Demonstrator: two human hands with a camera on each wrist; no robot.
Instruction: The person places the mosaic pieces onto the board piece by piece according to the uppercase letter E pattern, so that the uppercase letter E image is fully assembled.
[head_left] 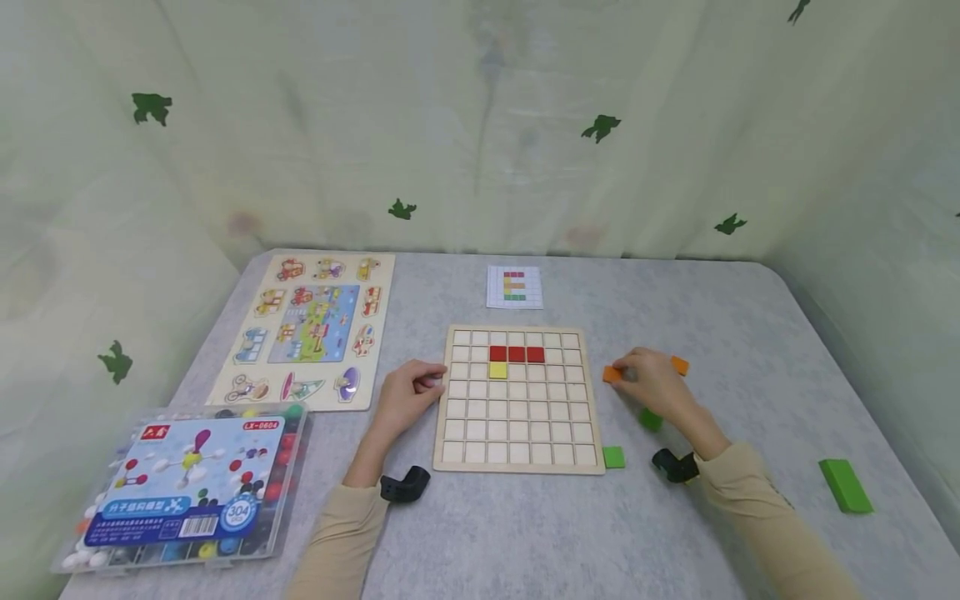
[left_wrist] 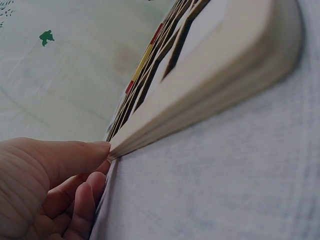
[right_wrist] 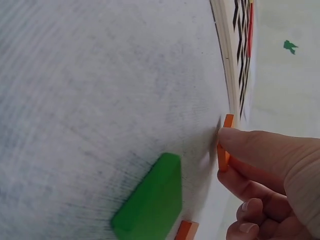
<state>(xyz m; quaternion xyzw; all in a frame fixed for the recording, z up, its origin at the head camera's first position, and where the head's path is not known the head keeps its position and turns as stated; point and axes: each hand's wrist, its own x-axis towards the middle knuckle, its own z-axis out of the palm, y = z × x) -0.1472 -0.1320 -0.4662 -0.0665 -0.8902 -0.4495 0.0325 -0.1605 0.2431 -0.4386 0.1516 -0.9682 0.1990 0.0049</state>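
A wooden grid board (head_left: 517,469) lies mid-table, with a row of red tiles (head_left: 517,355) in its upper part and one yellow tile (head_left: 498,370) below the leftmost. My left hand (head_left: 408,398) holds the board's left edge, thumb against the frame and the other fingers curled. Right of the board, my right hand (head_left: 656,383) pinches an orange square tile (right_wrist: 223,157) between thumb and finger, tilted on edge in the right wrist view. Close to that hand lie another orange tile (head_left: 680,365) and a green tile (head_left: 650,419). One more green tile (head_left: 614,457) sits by the board's lower right corner.
A pattern card (head_left: 514,300) with a coloured E lies behind the board. To the left are a picture puzzle board (head_left: 217,383) and a clear plastic box (head_left: 187,492) of molecule model parts. A green block (head_left: 845,486) lies far right. Pale curtains surround the table.
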